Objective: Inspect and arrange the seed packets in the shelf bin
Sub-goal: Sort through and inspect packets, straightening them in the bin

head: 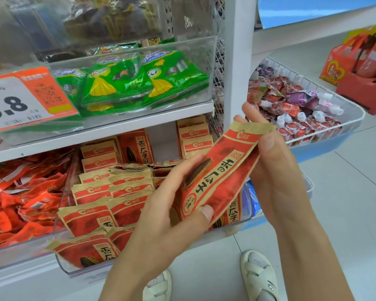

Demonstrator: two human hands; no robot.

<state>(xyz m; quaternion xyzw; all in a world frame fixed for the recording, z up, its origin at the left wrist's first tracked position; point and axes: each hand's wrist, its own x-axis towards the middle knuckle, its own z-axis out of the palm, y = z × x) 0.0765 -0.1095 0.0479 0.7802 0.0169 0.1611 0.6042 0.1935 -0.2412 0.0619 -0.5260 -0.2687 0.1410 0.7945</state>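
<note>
A red and tan seed packet (224, 170) with black characters is held tilted in front of the lower shelf. My left hand (174, 205) grips its lower end, thumb on the front. My right hand (276, 170) pinches its upper end between thumb and fingers. Behind and below lies the clear shelf bin (63, 265), filled with several matching red and tan packets (109, 205), some stacked upright at the back, some lying flat at the front.
Green seed packets (139, 81) fill the clear bin above, beside an orange price tag (24, 98). Shiny red packets (20, 196) lie in the left compartment. A white wire basket (354, 109) of small pouches stands at the right. Red gift bags (360, 61) stand behind it.
</note>
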